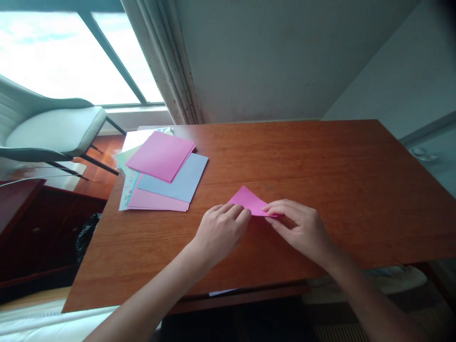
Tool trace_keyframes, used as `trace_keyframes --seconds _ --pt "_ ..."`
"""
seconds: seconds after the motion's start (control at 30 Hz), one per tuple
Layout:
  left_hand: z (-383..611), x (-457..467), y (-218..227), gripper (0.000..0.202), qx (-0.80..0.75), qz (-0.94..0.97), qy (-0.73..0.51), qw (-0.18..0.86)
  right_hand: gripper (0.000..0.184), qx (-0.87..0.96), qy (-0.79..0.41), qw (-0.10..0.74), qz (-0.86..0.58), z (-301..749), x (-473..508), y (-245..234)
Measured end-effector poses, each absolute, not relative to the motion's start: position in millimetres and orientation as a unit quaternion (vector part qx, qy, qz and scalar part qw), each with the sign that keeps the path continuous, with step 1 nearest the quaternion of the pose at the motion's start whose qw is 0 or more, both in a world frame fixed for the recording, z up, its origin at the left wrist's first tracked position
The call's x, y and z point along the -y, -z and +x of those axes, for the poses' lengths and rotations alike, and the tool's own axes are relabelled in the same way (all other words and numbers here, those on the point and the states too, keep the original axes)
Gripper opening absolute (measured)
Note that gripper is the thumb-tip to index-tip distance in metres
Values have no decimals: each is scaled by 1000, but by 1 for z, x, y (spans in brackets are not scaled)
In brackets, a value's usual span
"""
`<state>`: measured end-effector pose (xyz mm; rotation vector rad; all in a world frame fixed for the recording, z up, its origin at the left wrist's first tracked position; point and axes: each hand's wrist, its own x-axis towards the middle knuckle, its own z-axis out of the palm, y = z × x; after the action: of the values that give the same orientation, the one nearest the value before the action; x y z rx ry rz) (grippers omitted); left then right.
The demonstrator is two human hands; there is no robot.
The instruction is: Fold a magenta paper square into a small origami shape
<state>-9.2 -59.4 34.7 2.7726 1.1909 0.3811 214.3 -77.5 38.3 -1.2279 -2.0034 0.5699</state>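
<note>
A small sheet of pink paper (250,201), folded to a triangle, is held between my hands over the front middle of the table. My left hand (223,229) is closed on its left end, knuckles up, hiding that corner. At the right end, my right hand (298,229) pinches the other corner between thumb and fingers. The long folded edge faces me, and the point of the triangle faces away. Whether the paper touches the tabletop I cannot tell.
On the wooden table (320,166), a stack of pink paper (162,154), blue-grey paper (181,178) and other sheets lies at the left. A pale chair (57,128) stands beyond the left edge, near a window (64,57) and curtain (167,57). A wall rises behind.
</note>
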Motion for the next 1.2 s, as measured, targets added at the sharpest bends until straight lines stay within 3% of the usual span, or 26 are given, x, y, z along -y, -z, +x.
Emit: trace_keyframes --seconds 0.07,0.23,0.33,0.4,0.6,0.9,1.03,1.2 --pt "-10 56 -41 13 -418 880 -189 121 4 729 -269 391 -493 216 71 -47" --pt "-9 42 -51 9 -451 712 -340 418 28 542 -432 520 -500 218 42 -42" --pt "-7 31 -45 16 -463 566 -381 566 35 474 -548 514 -460 211 27 -25" --pt "-5 26 -38 20 -483 507 -392 596 38 471 -579 486 -454 204 24 -15" --pt "-6 22 -26 25 -507 459 -404 608 28 491 -571 461 -470 189 31 -10" --pt "-9 28 -22 32 -432 459 -427 648 23 480 -524 499 -496 189 31 -4" --pt "-15 31 -20 42 -399 598 -427 548 28 432 -569 504 -486 192 32 -1" --pt "-18 30 -25 19 -375 721 -402 423 28 420 -617 481 -460 192 34 -6"
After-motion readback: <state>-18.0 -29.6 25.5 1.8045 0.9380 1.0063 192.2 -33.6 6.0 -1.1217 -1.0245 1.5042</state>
